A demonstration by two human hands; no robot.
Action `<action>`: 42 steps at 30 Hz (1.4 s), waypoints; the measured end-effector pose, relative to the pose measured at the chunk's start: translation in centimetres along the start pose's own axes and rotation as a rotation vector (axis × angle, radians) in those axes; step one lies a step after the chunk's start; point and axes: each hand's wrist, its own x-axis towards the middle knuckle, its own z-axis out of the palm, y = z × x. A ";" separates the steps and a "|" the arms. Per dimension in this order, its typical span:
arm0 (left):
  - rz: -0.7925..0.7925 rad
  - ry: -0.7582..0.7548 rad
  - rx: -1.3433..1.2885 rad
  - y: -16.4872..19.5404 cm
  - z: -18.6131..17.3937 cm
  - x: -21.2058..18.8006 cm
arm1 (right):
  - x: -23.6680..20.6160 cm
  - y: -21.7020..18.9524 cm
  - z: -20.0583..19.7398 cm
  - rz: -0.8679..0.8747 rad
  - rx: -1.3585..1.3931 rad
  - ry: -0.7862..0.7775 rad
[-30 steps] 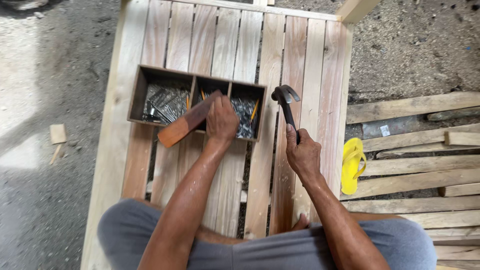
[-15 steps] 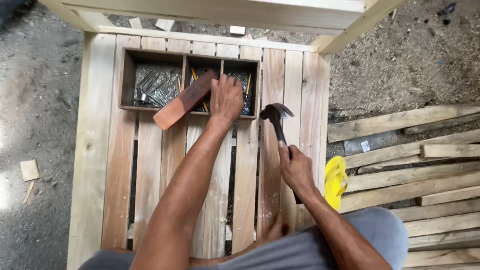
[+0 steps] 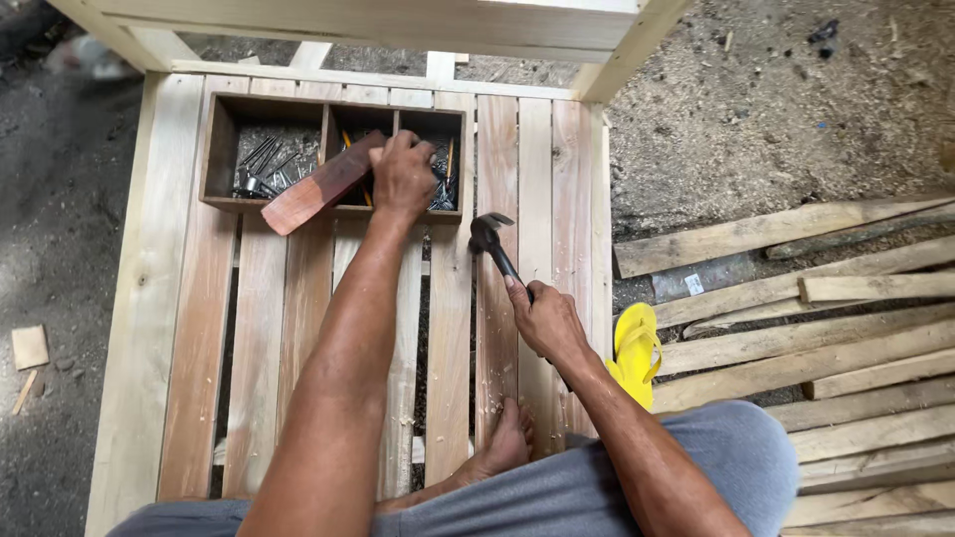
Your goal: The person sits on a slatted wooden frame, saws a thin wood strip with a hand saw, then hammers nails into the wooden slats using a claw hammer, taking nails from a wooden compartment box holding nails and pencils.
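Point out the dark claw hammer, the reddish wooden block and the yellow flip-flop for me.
Dark claw hammer [image 3: 489, 237], head view, on its metal head.
Reddish wooden block [image 3: 316, 189], head view, mid-face, lying across the nail tray.
Yellow flip-flop [image 3: 635, 350], head view, on the strap.

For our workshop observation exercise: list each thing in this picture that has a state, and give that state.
left hand: reaching into the nail box, over the wood block
right hand: gripping the hammer handle
hammer: held, head low over a slat
nail box: open, nails inside
wood block: tilted across the box edge
yellow sandal: off the foot
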 end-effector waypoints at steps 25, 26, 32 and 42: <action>-0.416 -0.050 -0.720 6.3 7.2 -17.1 | -3.7 5.6 -2.8 -0.188 -0.021 0.251; -0.468 -0.104 -0.730 6.7 7.5 -17.2 | -3.9 5.6 -2.8 -0.173 -0.020 0.246; -0.240 0.070 -0.451 8.9 8.0 -16.7 | -4.2 6.3 -2.0 -0.124 0.010 0.188; -0.245 0.079 -0.439 8.3 8.8 -17.1 | -4.9 7.9 -0.6 -0.459 0.061 0.344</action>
